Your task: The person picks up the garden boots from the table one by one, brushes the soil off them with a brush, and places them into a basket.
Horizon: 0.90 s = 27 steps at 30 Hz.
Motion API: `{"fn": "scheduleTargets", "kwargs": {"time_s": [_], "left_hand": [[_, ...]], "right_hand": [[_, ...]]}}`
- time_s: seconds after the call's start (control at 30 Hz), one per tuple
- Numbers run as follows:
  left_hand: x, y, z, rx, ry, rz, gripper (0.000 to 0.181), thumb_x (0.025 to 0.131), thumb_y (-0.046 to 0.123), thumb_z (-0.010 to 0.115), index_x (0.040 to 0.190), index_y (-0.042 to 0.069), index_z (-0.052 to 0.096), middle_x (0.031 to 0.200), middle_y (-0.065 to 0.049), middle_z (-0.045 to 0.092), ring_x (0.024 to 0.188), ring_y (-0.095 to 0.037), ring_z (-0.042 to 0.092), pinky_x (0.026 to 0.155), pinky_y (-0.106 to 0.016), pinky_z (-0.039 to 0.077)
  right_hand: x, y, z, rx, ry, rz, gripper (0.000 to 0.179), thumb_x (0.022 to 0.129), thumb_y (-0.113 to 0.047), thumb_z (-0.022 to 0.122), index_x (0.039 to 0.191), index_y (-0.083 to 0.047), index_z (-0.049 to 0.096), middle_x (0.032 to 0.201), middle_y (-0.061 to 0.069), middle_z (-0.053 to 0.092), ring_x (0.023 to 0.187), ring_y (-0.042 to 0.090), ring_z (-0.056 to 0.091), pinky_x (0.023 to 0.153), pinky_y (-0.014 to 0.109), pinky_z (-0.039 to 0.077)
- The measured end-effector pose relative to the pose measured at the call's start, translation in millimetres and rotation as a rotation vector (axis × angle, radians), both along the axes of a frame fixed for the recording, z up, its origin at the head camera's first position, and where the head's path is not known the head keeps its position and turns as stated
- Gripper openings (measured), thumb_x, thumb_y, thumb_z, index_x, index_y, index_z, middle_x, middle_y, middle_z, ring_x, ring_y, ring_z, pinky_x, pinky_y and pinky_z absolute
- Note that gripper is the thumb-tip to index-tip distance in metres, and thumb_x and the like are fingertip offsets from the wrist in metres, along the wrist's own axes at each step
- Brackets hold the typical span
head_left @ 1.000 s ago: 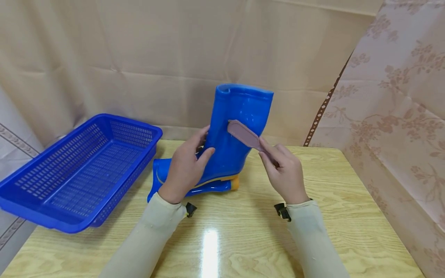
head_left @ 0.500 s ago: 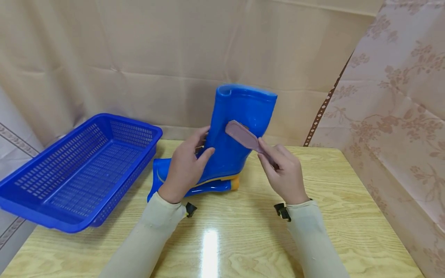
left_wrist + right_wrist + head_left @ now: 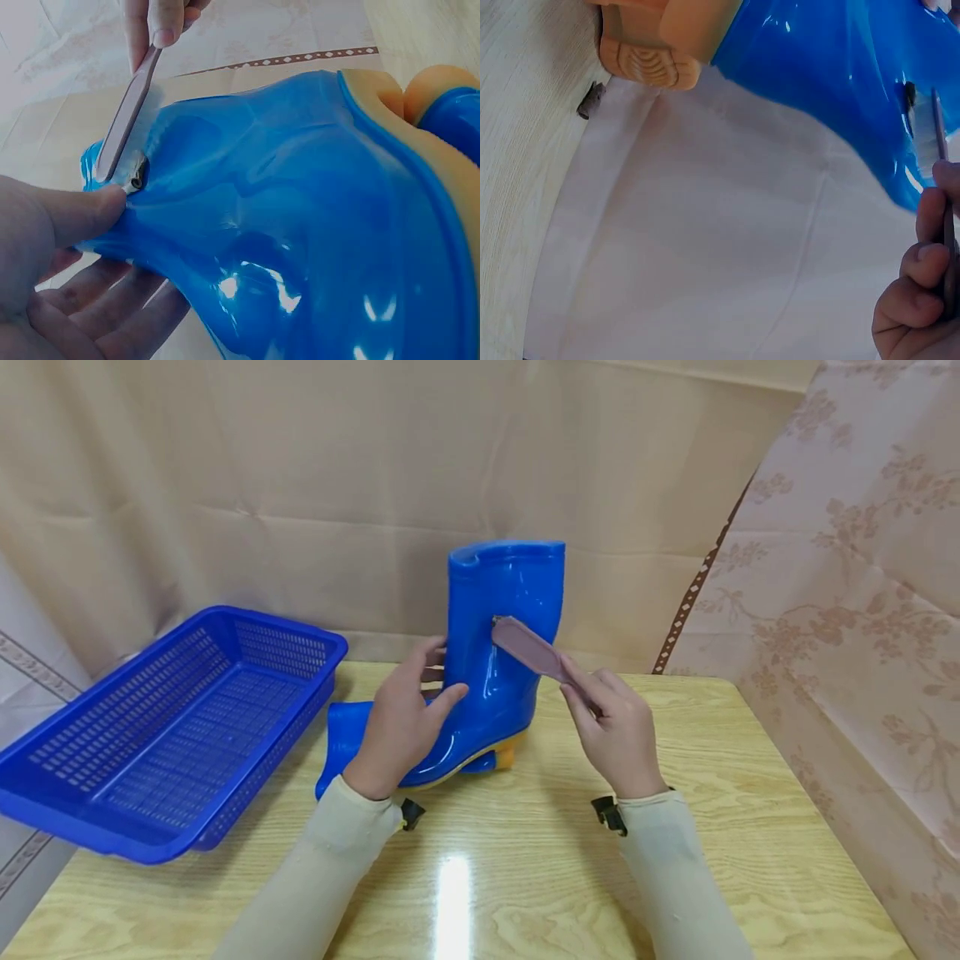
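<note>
A blue rain boot with a yellow-orange sole stands nearly upright, its toe toward the left sleeve. My left hand holds its shaft, thumb on the near side and fingers behind, as the left wrist view shows. My right hand grips the handle of a pinkish brush. Pale bristles touch the shaft, beside a small dark-and-whitish smudge or lump. A second blue boot lies on its side underneath, mostly hidden by the first boot and my left hand.
A blue plastic basket with slotted walls stands at the left of the wood-grain table. Beige cloth hangs behind, flowered cloth at the right. A small dark lump shows near the table's edge in the right wrist view.
The boot's top has swung left and its shaft is more upright; its toe now covers more of the second boot. The brush has shifted slightly right along the shaft. My left hand stays nearly in place.
</note>
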<state>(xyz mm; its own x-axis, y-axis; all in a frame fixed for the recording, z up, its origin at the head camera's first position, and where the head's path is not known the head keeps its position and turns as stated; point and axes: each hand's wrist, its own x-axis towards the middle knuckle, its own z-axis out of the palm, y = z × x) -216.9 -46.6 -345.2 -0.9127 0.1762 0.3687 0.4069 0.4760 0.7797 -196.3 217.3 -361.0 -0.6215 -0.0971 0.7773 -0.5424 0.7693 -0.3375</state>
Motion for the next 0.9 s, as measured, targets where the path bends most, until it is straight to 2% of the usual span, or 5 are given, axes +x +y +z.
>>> {"fn": "scheduleTargets", "kwargs": {"time_s": [0.13,0.3,0.6,0.9], "left_hand": [[-3.9,-3.5,-2.5,0.035,-0.007,0.037,0.061,0.101,0.021,0.069,0.154,0.015,0.04,0.142,-0.012,0.059,0.123,-0.03,0.064,0.096,-0.049,0.058],[-6.9,-4.9,-4.4,0.075,0.014,0.043,0.059,0.1,0.02,0.07,0.152,0.014,0.041,0.139,-0.012,0.06,0.121,-0.029,0.064,0.095,-0.047,0.059],[-7.1,-6.0,-5.5,0.129,0.128,0.052,0.054,0.099,0.016,0.071,0.149,0.018,0.05,0.135,-0.008,0.066,0.118,-0.026,0.067,0.095,-0.048,0.059],[-7.8,-7.5,-4.2,0.151,0.188,0.054,0.052,0.099,0.013,0.071,0.147,0.018,0.054,0.133,-0.008,0.068,0.113,-0.024,0.07,0.094,-0.047,0.059]], "right_hand": [[-0.2,1.4,-0.1,-0.022,-0.022,-0.013,0.04,0.093,-0.005,0.076,0.132,-0.014,0.072,0.078,0.009,0.063,0.06,0.012,0.043,0.053,0.018,0.029],[-0.2,1.8,0.3,-0.045,-0.02,0.013,0.04,0.093,-0.005,0.077,0.132,-0.014,0.072,0.076,0.008,0.062,0.06,0.012,0.043,0.052,0.017,0.029],[-0.2,-2.0,3.3,-0.12,0.071,0.087,0.04,0.09,0.003,0.076,0.128,-0.011,0.074,0.075,0.007,0.063,0.059,0.013,0.043,0.052,0.018,0.028],[-1.5,-1.2,2.4,-0.182,0.093,0.075,0.034,0.088,0.005,0.077,0.121,-0.004,0.076,0.07,0.007,0.06,0.059,0.014,0.041,0.053,0.017,0.027]]}}
